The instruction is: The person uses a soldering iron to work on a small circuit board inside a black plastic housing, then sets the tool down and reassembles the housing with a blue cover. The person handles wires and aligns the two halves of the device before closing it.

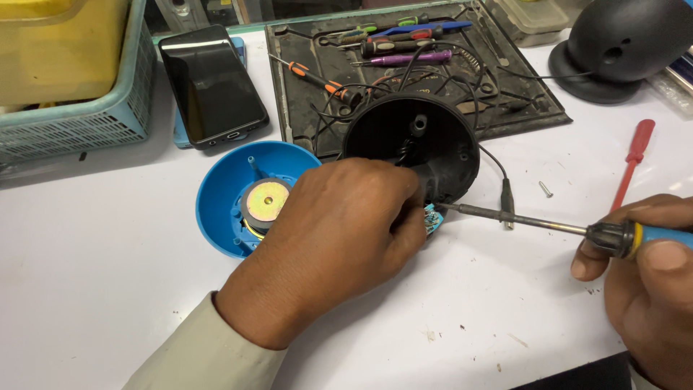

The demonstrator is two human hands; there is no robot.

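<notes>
My left hand (346,231) rests on the white table, fingers closed around a small circuit board (432,219) at the rim of a black round shell (411,141). Wires run from the shell. My right hand (646,278) grips a soldering iron (556,225) with a blue and yellow handle. Its tip touches the small board. Left of my left hand lies a blue round shell (220,198) holding a speaker with a round metal magnet (266,202).
A black tray (534,94) at the back holds several screwdrivers. A dark phone (211,85) lies beside a teal basket (79,115). A red screwdriver (632,162), a loose screw (546,189) and a black dome (624,43) sit at the right.
</notes>
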